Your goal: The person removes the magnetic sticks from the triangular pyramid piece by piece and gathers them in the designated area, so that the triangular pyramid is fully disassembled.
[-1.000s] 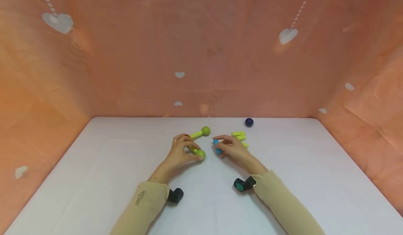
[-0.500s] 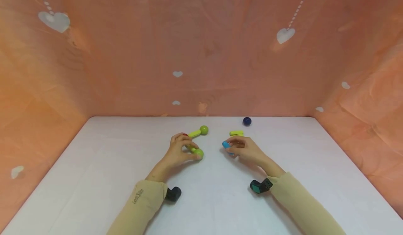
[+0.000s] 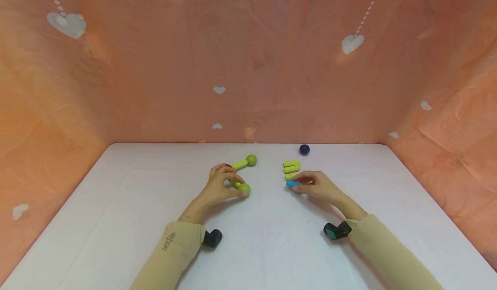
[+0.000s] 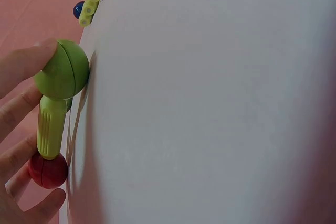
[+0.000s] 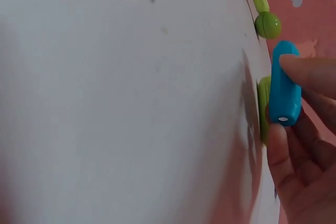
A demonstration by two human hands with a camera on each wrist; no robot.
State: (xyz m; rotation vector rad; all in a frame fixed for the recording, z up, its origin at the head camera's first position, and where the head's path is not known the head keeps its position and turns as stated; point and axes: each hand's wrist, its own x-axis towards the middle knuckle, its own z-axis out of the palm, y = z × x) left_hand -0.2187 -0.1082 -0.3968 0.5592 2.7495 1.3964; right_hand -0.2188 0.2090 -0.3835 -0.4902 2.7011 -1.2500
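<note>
My left hand (image 3: 220,185) holds a joined piece of building toy left of the table's middle. In the left wrist view, a green ball (image 4: 63,69), a yellow-green rod (image 4: 51,128) and a red ball (image 4: 48,170) form one chain, with fingers at both balls. A second rod (image 3: 240,165) runs from the red ball to another green ball (image 3: 251,160). Farther right, my right hand (image 3: 320,186) pinches a blue rod (image 5: 285,90) between thumb and fingers; a round metal spot shows on its end. The blue rod lies alongside several yellow-green rods (image 3: 291,169), just in front of them.
A dark blue ball (image 3: 304,149) sits near the back edge of the white table (image 3: 116,221), behind the loose rods. Orange cloth (image 3: 174,65) with pale hearts walls the table at the back and sides. Each wrist carries a small black camera (image 3: 212,238).
My right hand has moved rightward with the blue rod, turning it from steeply slanted to nearly level, beside the yellow-green rods. My left hand stays in place on its piece.
</note>
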